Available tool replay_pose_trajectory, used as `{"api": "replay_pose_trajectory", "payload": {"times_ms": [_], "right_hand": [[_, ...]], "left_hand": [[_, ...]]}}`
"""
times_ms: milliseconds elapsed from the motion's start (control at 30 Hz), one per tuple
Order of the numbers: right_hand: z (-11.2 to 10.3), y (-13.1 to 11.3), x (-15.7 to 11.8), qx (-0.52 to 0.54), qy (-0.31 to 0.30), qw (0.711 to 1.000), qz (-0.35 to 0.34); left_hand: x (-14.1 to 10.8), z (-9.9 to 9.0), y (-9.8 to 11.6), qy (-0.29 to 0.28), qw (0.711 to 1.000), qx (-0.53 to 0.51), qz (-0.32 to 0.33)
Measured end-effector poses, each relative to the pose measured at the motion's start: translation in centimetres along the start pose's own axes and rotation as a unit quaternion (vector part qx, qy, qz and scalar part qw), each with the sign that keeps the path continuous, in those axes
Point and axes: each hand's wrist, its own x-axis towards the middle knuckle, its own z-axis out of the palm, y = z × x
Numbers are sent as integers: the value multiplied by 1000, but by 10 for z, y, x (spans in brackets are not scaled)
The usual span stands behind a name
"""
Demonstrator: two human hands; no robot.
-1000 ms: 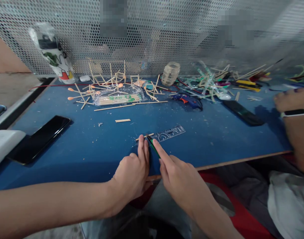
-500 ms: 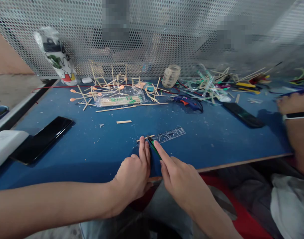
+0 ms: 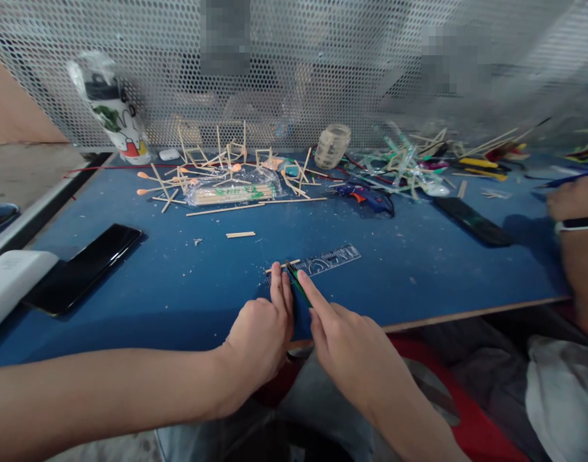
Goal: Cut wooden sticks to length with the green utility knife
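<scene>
On the blue desk (image 3: pixel 130 289), the left hand (image 3: pixel 260 337) presses fingertips onto a thin wooden stick (image 3: pixel 281 265) beside a clear ruler (image 3: pixel 332 259), pinning it steady, while the right hand (image 3: pixel 351 346) grips a green-handled cutter (image 3: pixel 297 285) across it.

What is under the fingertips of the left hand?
A thin wooden stick lies under the left hand fingertips; its left end is covered. The transparent ruler lies beside.
</scene>
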Motion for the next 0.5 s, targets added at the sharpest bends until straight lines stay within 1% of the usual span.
{"api": "replay_pose_trajectory", "payload": {"times_ms": [100,333,500], "right_hand": [[-1,-2,0,12,-8,1000,-1],[2,-1,-9,1,1,1000,1],[-6,1,-5,-27,1,1000,-4]], "left_hand": [[0,1,0,7,1000,2,8],[1,2,0,24,999,-28,10],[1,2,-1,22,998,-63,-4]]}}
